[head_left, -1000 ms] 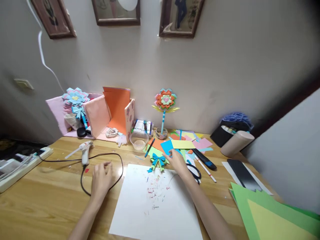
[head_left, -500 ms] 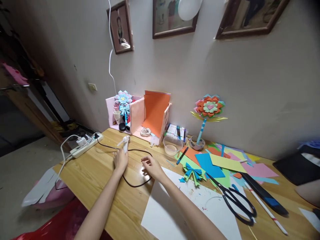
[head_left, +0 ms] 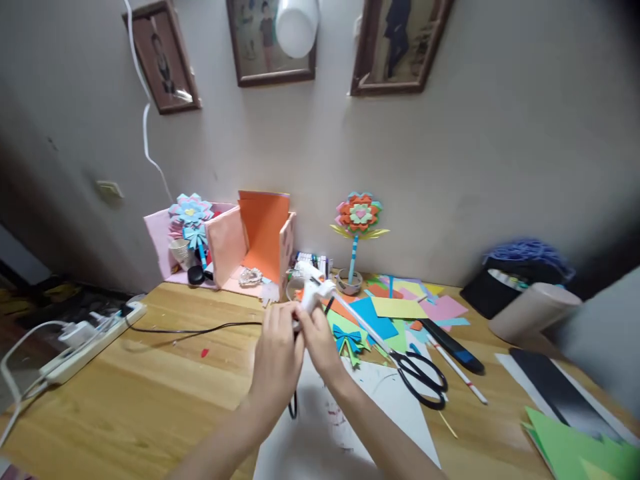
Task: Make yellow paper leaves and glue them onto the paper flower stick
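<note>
A white glue gun [head_left: 311, 293] with a black cord is held up over the near middle of the table. My left hand [head_left: 280, 347] is wrapped round its handle. Against the same handle my right hand [head_left: 320, 337] is closed, touching the left. A white stick juts from the gun toward the black-handled scissors [head_left: 420, 377]. White paper [head_left: 395, 400] lies beneath, marked with small stains. Just beyond the hands is a blue and green paper bow [head_left: 347, 339]. A paper flower [head_left: 360, 213] on a striped stem stands in a tape roll [head_left: 349, 281].
Pink boxes [head_left: 225, 243] stand by the wall, one with orange sheets and one with a blue flower. Coloured papers [head_left: 400, 308] spread behind the scissors. A power strip [head_left: 93, 343] sits at the left edge. A paper roll [head_left: 535, 313] lies right.
The glue gun has been lifted off the table in my left hand and moved right. My right hand has closed on it too. The view has turned to the right.
</note>
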Demonstrator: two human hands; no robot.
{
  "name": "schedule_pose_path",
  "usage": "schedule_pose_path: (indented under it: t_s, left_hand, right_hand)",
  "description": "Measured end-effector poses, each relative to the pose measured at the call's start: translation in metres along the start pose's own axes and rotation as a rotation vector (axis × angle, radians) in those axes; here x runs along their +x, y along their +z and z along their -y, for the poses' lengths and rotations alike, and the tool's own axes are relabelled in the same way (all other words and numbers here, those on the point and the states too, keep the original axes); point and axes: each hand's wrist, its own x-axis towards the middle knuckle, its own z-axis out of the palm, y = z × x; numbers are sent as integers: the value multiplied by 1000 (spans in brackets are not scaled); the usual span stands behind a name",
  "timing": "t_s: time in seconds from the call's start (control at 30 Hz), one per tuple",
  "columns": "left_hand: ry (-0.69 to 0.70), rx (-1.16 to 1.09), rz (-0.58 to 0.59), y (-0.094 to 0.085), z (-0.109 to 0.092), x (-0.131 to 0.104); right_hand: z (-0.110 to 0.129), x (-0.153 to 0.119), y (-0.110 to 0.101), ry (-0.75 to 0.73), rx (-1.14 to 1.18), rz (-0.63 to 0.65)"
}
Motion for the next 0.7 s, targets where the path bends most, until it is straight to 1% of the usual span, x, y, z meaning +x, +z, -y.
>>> schedule_pose_path:
  t_s: [0.07, 0.13, 0.17, 0.2, 0.23, 0.27, 0.37, 0.43, 0.47, 0.5, 0.57, 0.63, 0.7]
  left_hand:
    - [88, -180, 137, 15, -18, 17]
    - [76, -322, 221, 36, -25, 42]
    - [39, -354, 231, 50, -26, 58]
    - [6, -357, 201, 66, -25, 75]
    - [-21, -327, 180, 84, -22, 94]
    - [-53, -271, 183, 104, -19, 113]
    - [-116, -233, 231, 164, -8, 164]
    - [-143, -237, 269, 197, 0, 185]
    - [-157, -246, 290, 210, 4, 192]
    - [-162, -263, 307, 221, 8, 196]
    - [-159, -309, 341, 236, 13, 199]
    - [-150, -363, 364, 245, 15, 198]
    - [-147, -416, 361, 250, 13, 196]
  right_hand:
    - [9, -1, -37, -66, 2, -153]
    - [12, -1, -70, -126, -38, -333]
    - [12, 0, -84, -145, -64, -421]
    - [12, 1, -96, -158, -84, -504]
    - [10, 2, -106, -168, -97, -574]
    - [9, 3, -113, -174, -99, -626]
    - [8, 7, -124, -198, -75, -693]
    - [8, 8, -126, -212, -50, -689]
    - [9, 8, -126, -215, -41, -683]
    - [9, 8, -126, -215, -38, -675]
    - [10, 8, -126, -213, -43, -659]
    - [11, 9, -127, -212, -49, -653]
    - [11, 10, -127, -219, -50, -641]
